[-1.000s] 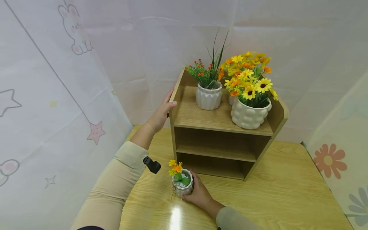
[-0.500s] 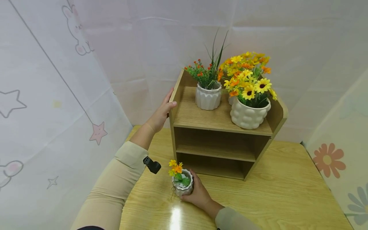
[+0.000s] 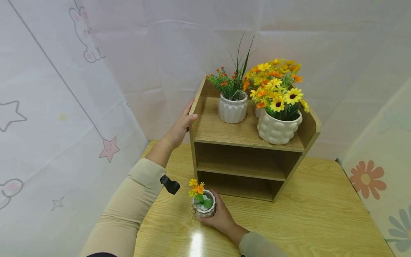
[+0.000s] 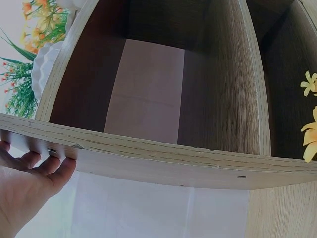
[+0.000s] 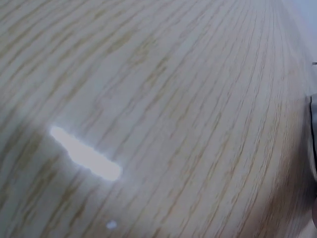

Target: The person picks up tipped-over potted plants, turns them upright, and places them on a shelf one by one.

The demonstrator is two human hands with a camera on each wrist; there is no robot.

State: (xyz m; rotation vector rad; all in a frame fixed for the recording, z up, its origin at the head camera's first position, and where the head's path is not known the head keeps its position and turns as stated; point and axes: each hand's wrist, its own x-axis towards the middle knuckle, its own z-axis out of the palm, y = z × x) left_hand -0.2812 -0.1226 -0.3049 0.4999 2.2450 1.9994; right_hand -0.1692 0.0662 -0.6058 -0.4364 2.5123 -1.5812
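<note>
My right hand grips a small white fluted flowerpot from its right side, low at the table in front of the shelf's left corner. Yellow and orange flowers lean over its left rim, and a thin twine hangs there. My left hand holds the left side panel of a wooden shelf, thumb over the panel's front edge. In the left wrist view the fingertips touch the panel's outer face. The right wrist view shows mainly tabletop; a sliver of dark and pale shapes lies at its right edge.
On the shelf top stand a white fluted pot with red-flowered greenery and a bubbled cream pot with yellow flowers; another pot is mostly hidden behind it. Two lower compartments face me. Printed cloth walls enclose the wooden table.
Both hands keep their holds on the shelf and the flowerpot. The view has shifted very slightly; the pot shows almost no movement.
</note>
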